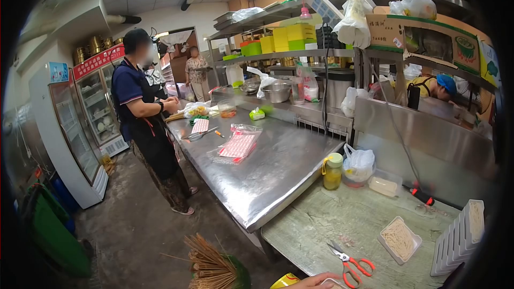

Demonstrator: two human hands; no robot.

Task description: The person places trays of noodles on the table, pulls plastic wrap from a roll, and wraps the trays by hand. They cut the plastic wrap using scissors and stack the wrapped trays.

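Note:
My left hand (315,280) comes in at the bottom edge, mostly cut off by the frame. Its fingers curl round the rim of a white plastic tray (334,285), of which only a small part shows. Just beyond the fingers lie scissors (350,266) with orange-red handles, blades slightly apart. A similar white tray of pale noodle-like strips (399,240) rests on the worn worktop to the right. Farther right, several white trays (454,241) stand on edge in a row, one showing pale strips (476,219). My right hand is out of view; a dark patch at the lower right may be a sleeve.
A jar (332,172), a bagged tub (358,166), a clear box (385,183) and a red-black tool (419,195) line the worktop's back. Bundled sticks (211,265) stand below left. A co-worker (147,112) stands by the steel table (257,182), which holds packets and scissors.

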